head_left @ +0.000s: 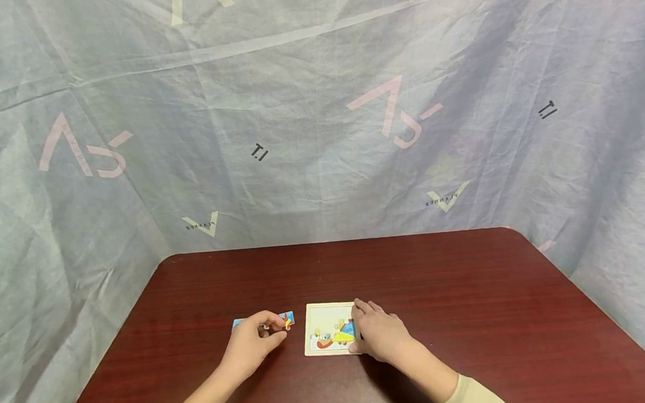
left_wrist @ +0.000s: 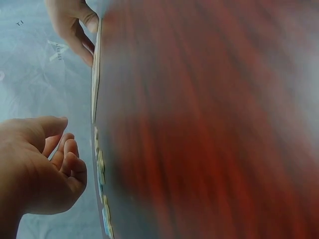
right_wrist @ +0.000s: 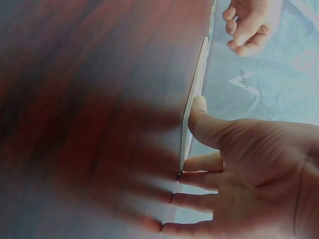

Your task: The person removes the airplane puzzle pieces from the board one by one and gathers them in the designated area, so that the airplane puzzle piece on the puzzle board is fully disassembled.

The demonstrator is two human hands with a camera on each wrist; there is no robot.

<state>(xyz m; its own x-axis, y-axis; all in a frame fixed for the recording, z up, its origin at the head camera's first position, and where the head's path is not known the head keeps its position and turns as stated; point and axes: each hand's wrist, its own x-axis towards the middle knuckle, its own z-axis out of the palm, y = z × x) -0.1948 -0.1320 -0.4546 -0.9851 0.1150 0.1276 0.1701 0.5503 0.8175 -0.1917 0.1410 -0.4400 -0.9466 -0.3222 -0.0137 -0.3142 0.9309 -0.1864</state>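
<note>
Though between hands (head_left: 250,344) (head_left: 383,333), tray (head_left: 319,316) against right

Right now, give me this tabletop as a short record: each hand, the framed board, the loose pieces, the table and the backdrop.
Left hand: fingers loosely curled above the loose pieces; nothing visible in its grasp
Right hand: fingers extended, touching the right side of the framed board
Framed board: flat, pale rim; colourful picture along its lower part, pale above
Loose pieces: left of the board, partly blue; partly hidden, count unclear
Table: dark reddish-brown
Backdrop: wrinkled grey cloth with printed letters
</note>
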